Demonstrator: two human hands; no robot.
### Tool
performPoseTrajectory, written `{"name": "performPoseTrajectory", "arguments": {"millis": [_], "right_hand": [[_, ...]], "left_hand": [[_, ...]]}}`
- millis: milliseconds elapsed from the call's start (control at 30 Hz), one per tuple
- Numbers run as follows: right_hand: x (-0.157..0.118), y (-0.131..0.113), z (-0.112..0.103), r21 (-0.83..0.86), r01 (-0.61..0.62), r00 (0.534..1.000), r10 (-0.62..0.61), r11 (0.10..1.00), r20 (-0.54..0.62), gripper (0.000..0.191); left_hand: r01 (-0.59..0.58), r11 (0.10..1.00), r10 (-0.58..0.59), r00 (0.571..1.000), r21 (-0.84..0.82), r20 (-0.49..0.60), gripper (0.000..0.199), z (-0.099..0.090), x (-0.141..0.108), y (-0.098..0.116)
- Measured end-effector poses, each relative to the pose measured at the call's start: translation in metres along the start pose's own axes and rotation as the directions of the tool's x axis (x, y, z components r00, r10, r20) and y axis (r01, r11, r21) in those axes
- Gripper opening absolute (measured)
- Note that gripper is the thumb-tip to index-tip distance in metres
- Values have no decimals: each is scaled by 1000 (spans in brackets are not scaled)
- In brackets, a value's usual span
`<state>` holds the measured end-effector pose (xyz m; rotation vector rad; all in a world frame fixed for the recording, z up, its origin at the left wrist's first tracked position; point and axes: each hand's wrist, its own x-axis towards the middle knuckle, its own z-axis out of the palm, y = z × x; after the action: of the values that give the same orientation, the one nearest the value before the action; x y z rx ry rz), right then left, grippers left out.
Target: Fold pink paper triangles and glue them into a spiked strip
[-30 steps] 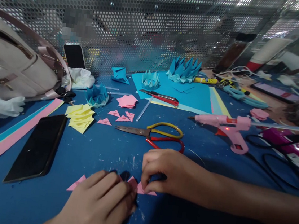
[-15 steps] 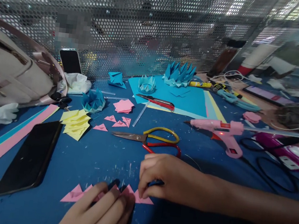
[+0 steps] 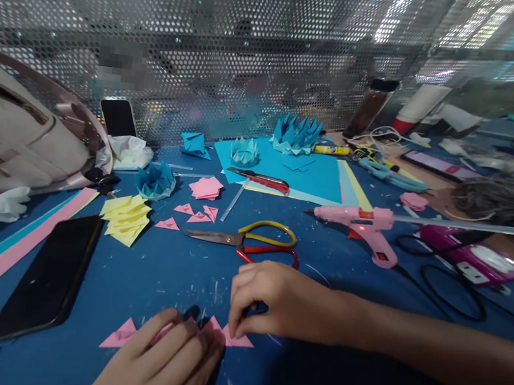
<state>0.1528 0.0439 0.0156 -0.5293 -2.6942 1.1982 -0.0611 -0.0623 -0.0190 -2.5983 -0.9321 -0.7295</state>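
A row of folded pink paper triangles (image 3: 120,335), apparently joined, lies along the near part of the table. My left hand (image 3: 166,356) curls over its middle, fingers bent and pressed on it, so much of the row is hidden. At the right end, my right hand (image 3: 262,299) pinches a triangle between thumb and fingertips. Just beyond that hand lie open scissors (image 3: 232,239) with one yellow and one red handle. Several loose pink triangles (image 3: 198,218) sit behind the blades, near a stack of pink squares (image 3: 206,188).
A pink glue gun (image 3: 361,218) with a lit red light lies right, its cable trailing. Yellow folded papers (image 3: 126,219), a black phone (image 3: 44,279) and paper strips (image 3: 26,239) are left. A red cutter (image 3: 263,179) and blue paper crowns (image 3: 296,135) stand farther back.
The view has shifted slightly, so most things appear a little farther left. Both hands keep the same grip on the pink row.
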Motion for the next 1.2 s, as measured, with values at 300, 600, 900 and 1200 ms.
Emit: {"name": "performPoseTrajectory", "arguments": {"millis": [300,600,900,1200], "right_hand": [[2,0,0,6,-14,1000,14,1000,25,5],[-1,-19,-58,-397,-103,991,58,912,-123,16],[19,31,-117,-832,-442,892,262,336,-368,20],[26,41,-100,-825,-508,850,296,248,-435,26]], "left_hand": [[5,997,-5,1000,-73,5,38,-1,-2,-4],[-4,995,2,1000,-103,-12,30,-7,-1,-3],[-22,984,21,1000,-178,-4,29,-19,1,-2],[-26,973,38,998,-230,46,27,-22,2,-4]]}}
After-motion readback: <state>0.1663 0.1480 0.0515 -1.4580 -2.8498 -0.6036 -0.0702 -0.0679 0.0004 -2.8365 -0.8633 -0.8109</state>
